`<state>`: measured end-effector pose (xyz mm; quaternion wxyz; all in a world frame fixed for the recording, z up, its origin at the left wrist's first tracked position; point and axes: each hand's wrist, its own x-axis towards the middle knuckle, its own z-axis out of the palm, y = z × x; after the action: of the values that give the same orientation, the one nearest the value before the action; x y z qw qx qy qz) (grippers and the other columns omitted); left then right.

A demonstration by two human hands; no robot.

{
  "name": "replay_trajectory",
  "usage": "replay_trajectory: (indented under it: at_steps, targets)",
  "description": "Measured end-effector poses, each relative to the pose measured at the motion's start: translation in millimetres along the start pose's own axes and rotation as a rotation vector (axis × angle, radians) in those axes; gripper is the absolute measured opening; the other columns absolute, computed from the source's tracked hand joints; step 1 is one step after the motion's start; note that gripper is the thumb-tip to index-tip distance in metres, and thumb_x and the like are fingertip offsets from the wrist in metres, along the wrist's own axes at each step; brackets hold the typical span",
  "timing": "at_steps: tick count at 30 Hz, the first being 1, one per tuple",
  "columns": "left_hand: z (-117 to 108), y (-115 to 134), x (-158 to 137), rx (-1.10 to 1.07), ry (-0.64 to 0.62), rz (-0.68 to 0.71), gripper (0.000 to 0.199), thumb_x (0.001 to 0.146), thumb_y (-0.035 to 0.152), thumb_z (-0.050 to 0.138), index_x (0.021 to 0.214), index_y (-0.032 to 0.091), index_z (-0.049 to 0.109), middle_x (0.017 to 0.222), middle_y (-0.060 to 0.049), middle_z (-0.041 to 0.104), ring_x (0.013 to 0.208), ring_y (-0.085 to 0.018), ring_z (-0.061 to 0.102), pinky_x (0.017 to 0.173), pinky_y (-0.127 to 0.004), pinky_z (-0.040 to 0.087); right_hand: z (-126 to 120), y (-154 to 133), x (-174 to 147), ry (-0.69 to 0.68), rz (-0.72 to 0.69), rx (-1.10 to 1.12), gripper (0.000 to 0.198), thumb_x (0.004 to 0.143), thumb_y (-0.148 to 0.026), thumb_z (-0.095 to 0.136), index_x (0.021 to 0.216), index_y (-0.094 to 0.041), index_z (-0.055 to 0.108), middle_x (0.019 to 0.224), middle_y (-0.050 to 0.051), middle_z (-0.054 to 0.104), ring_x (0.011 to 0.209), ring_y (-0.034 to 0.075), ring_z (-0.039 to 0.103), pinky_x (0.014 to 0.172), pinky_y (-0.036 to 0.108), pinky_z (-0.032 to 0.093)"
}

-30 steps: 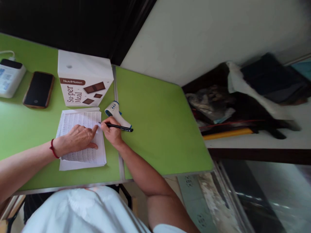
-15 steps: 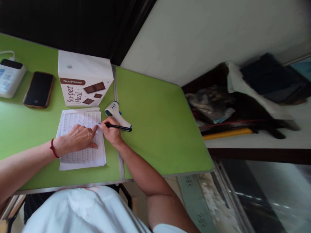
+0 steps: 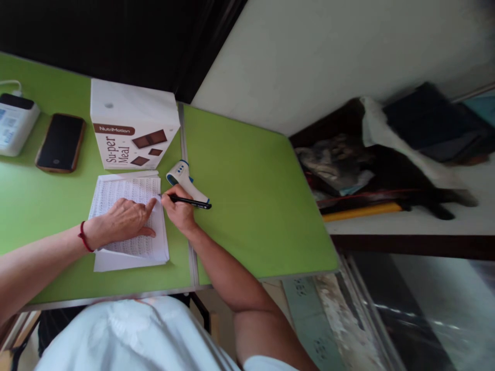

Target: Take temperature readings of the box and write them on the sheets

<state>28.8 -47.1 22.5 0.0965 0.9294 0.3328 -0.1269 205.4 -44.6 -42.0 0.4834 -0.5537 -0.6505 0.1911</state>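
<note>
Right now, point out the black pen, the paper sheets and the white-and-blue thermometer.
Black pen [image 3: 196,203]: head view, on the barrel, toward its back end.
Paper sheets [image 3: 158,246]: head view, on the lower right margin.
White-and-blue thermometer [image 3: 187,184]: head view, on the white body, near mid-length.

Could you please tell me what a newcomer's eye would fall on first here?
Probably the white NutriMotion box, standing on the bright green table just beyond the paper sheets. Next, the left hand, lying on the sheets with a red bracelet at its wrist, and the right hand, holding a black pen near their right edge.
</note>
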Motion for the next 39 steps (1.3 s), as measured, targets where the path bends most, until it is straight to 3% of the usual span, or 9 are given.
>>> replay_trajectory:
  at_steps: [33, 37, 39]
  targets:
    - [1, -1, 0, 0.023, 0.014, -0.001, 0.080, 0.091, 0.056, 0.052, 0.144, 0.001, 0.029, 0.093, -0.020, 0.070, 0.083, -0.035, 0.068, 0.064, -0.036, 0.044, 0, -1, 0, -0.009, -0.015, 0.041, 0.015, 0.081, -0.027, 0.051, 0.068, -0.022, 0.050, 0.058, -0.005, 0.053, 0.054, 0.011, 0.050, 0.057, 0.024, 0.044]
    - [3, -1, 1, 0.011, 0.045, 0.009, 0.080, 0.089, 0.055, 0.057, 0.142, 0.002, 0.032, 0.088, -0.018, 0.071, 0.078, -0.033, 0.069, 0.059, -0.034, 0.042, -5, -6, 0, 0.048, -0.015, 0.029, 0.013, 0.082, -0.030, 0.051, 0.072, -0.022, 0.050, 0.061, -0.005, 0.054, 0.055, 0.011, 0.051, 0.056, 0.024, 0.045]
    - [5, -5, 2, -0.037, 0.098, 0.026, 0.073, 0.085, 0.054, 0.062, 0.136, 0.005, 0.042, 0.079, -0.014, 0.071, 0.069, -0.029, 0.068, 0.053, -0.030, 0.038, -10, -9, 0, 0.083, -0.033, -0.012, 0.009, 0.082, -0.030, 0.053, 0.078, -0.022, 0.052, 0.064, -0.004, 0.056, 0.056, 0.011, 0.053, 0.056, 0.024, 0.045]
